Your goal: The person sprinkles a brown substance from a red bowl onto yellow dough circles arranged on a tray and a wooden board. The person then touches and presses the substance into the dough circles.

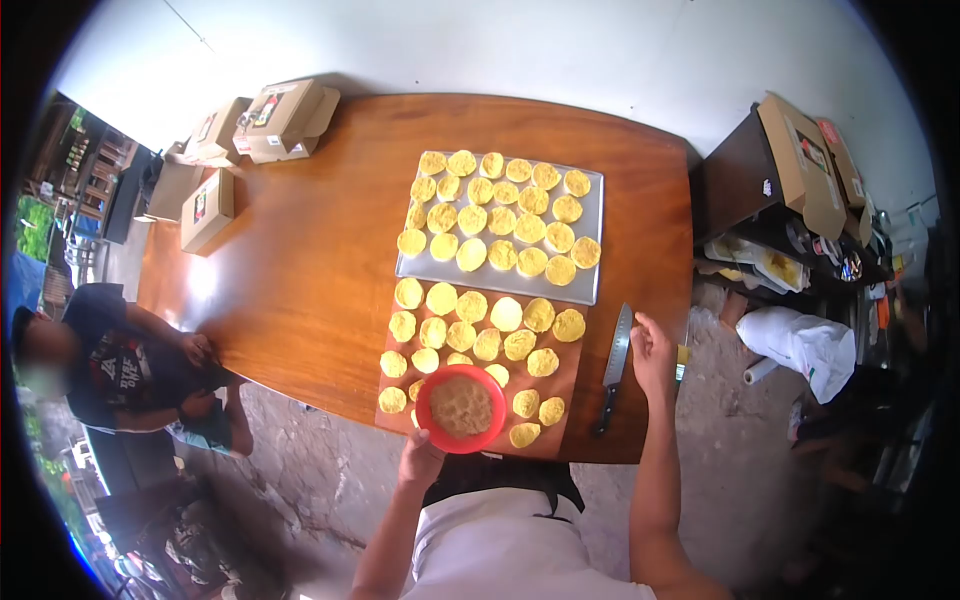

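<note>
My left hand [422, 458] grips the rim of a red bowl [425, 425], which holds a light-brown crumbly filling [460, 405]. The bowl is over the near end of a brown mat [567, 395] and hides some of the yellow round pieces there. These flat rounds, like halved buns, lie in loose rows on the mat; one is this yellow round [519, 346]. More rest on a metal tray [595, 215] beyond. My right hand [652, 350], fingers loosely bent and apart, holds nothing visible. Just left of it lies a kitchen knife [617, 350] with a black handle.
Everything lies on a brown wooden table [310, 220]. Cardboard boxes [280, 115] stand at its far left corner. A seated person [120, 360] is at the left side. On the right are a dark cabinet [745, 180] with an open carton [800, 160] and a white sack [800, 340].
</note>
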`<action>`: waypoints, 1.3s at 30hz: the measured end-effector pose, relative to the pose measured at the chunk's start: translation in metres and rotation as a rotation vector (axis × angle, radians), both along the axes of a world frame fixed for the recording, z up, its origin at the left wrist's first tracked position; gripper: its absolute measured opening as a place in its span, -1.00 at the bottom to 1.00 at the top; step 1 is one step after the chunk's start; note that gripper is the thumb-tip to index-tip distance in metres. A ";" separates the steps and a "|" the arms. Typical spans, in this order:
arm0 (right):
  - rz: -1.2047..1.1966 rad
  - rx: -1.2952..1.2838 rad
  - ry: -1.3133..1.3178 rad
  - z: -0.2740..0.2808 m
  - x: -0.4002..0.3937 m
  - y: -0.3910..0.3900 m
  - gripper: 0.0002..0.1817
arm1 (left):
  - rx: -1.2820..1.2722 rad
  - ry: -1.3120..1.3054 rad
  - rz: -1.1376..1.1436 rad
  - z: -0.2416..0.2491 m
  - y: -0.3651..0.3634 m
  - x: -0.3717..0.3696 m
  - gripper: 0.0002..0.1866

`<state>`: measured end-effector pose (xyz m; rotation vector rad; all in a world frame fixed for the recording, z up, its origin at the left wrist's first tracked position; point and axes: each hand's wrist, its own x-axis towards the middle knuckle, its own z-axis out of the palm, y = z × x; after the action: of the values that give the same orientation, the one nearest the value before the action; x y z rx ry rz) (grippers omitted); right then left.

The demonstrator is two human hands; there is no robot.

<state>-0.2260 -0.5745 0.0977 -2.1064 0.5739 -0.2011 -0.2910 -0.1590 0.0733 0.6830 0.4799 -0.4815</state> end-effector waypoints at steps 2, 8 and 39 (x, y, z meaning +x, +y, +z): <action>-0.018 -0.008 -0.007 0.001 0.014 0.014 -0.65 | 0.007 -0.010 0.010 -0.006 0.015 0.006 -0.28; -0.033 -0.100 0.098 0.020 0.033 0.089 -0.68 | -0.054 -0.067 0.013 -0.004 0.057 0.055 -0.28; 0.381 -1.039 -0.218 -0.108 0.394 0.143 -0.46 | 0.147 0.000 0.239 -0.055 0.180 0.053 -0.13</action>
<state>0.1678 -0.4315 -0.0107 -3.0729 -0.1410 -0.5931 -0.2380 0.0208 0.0184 0.7555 0.5928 -0.2226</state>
